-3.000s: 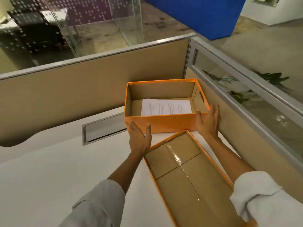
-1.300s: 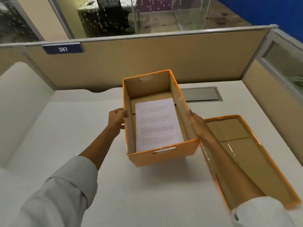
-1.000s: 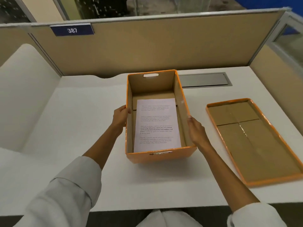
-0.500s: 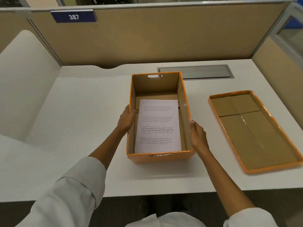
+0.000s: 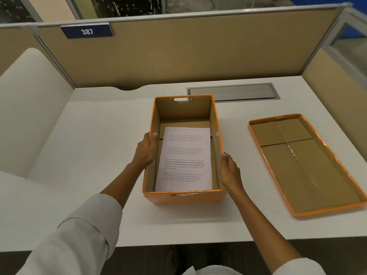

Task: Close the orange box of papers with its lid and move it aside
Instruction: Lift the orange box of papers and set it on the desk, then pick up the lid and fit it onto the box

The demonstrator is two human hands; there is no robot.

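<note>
We had a single head-worn view, looking forward and steeply down from close above the white desk [image 5: 83, 155] toward the partition [image 5: 198, 52]

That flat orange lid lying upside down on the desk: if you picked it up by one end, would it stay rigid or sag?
The shallow orange cardboard lid would probably feel light, being thin board with a low rim. It may flex somewhat, since its brown inner flaps meet at a taped seam. Being long, it likely handles best with both hands.
</note>
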